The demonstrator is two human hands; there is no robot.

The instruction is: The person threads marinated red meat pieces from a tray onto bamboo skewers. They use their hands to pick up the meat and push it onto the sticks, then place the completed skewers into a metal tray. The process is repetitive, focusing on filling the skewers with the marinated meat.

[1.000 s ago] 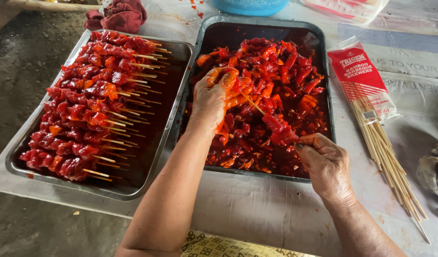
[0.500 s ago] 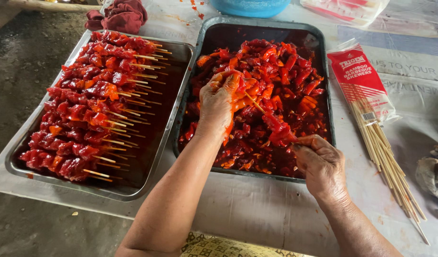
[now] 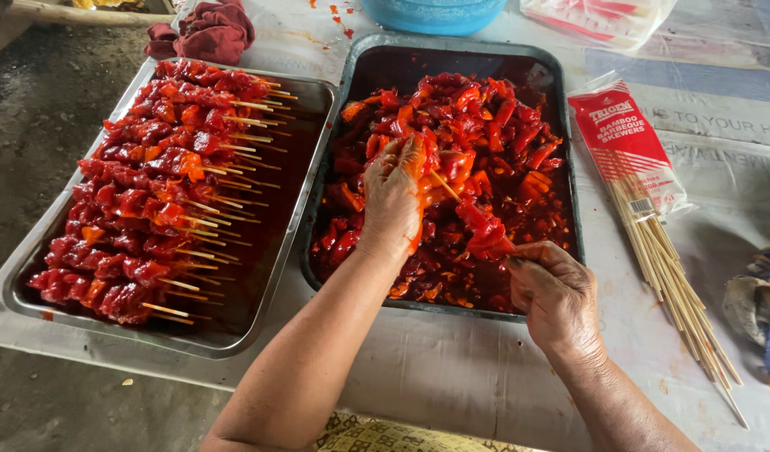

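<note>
Two metal trays: one of finished meat skewers (image 3: pixel 163 201) at nine o'clock, one of loose marinated meat (image 3: pixel 468 167) at centre. One open pack of bamboo skewers (image 3: pixel 628 151) at three o'clock, one blue basin (image 3: pixel 435 12) at twelve, one red cloth (image 3: pixel 205 33) at eleven. Two hands: left hand (image 3: pixel 393 197), right hand (image 3: pixel 556 293).

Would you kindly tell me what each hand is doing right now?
Left hand: closed on meat pieces at the skewer tip.
Right hand: closed, holding the skewer's lower end.

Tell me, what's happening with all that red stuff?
A person is putting red saucy meat onto a stick. The right hand holds the stick's end, with meat pieces on it, over the tray of loose meat. The left hand is in that tray at the stick's tip, gripping a piece. The tray of finished sticks sits on the left, and a pack of bare sticks lies on the right.
</note>
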